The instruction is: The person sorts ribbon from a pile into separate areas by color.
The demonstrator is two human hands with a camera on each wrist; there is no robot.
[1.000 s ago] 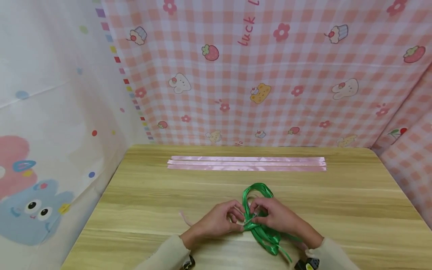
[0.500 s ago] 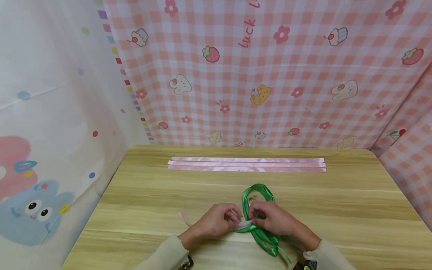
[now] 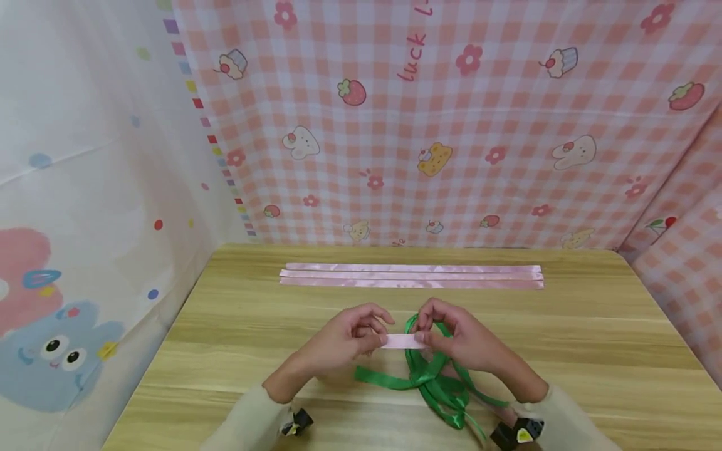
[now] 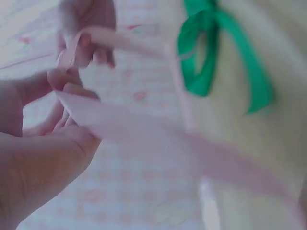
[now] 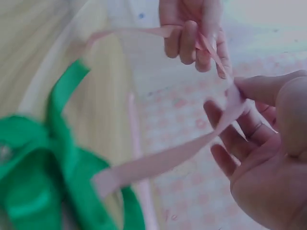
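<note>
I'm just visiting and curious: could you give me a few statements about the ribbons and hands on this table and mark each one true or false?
1. Both hands hold a short stretch of pink ribbon between them. True: the left hand and right hand each pinch one end.
2. The green ribbon lies flat in a straight line. False: it is looped and bunched up on the wooden table.
3. Three long pink strips lie side by side at the far edge of the table. True.
4. The long pink strips are touching the hands. False: they lie apart, farther back.
5. The wall behind is plain blue. False: it is pink checked cloth with cartoon prints.
</note>
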